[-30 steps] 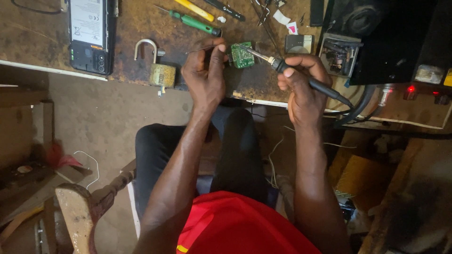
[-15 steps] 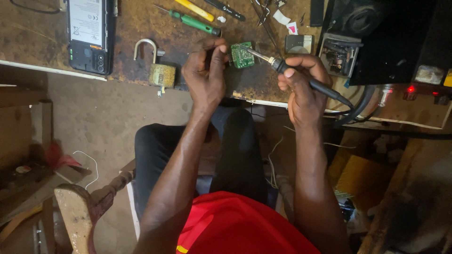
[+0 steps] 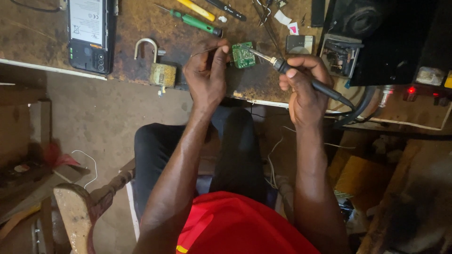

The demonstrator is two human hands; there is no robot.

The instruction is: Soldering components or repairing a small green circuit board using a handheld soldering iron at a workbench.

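A small green circuit board (image 3: 243, 55) lies on the worn brown workbench (image 3: 141, 28). My left hand (image 3: 207, 75) rests just left of the board, fingers pinched on a thin wire (image 3: 203, 51) whose end runs toward the board. My right hand (image 3: 303, 84) grips a black-handled soldering iron (image 3: 282, 67); its metal tip touches the board's upper right edge. The iron's cable trails off to the right.
A brass padlock (image 3: 160, 70) sits left of my left hand. A phone with its back cover off (image 3: 89, 33) lies at the far left. Green (image 3: 195, 21) and yellow (image 3: 195, 8) screwdrivers lie behind the board. A black box (image 3: 391, 42) with a red light (image 3: 412, 90) stands right.
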